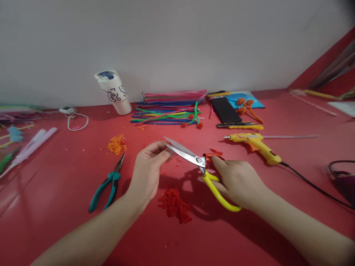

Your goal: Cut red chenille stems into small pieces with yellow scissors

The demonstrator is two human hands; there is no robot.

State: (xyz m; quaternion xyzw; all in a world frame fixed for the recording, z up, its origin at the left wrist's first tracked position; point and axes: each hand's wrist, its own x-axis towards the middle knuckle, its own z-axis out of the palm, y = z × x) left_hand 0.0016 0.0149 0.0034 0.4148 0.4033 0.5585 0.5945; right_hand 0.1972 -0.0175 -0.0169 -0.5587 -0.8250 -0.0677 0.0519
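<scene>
Right hand (238, 183): wrapped around the yellow handles of the scissors (185, 153); blades slightly parted.
Left hand (148, 171): fingertips pinched at the blade tips; anything held cannot be told.

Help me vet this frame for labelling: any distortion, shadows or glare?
Head view: wide-angle bending bows the table along the wall and stretches the forearms; a soft shadow falls under the scissors and right hand; the blades catch mild sheen; the top-right corner is dark.

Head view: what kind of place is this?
Probably a hobby craft table: a stack of coloured pipe cleaners by the wall, a glue gun, and scissors in the right hand near red cuttings.
</scene>
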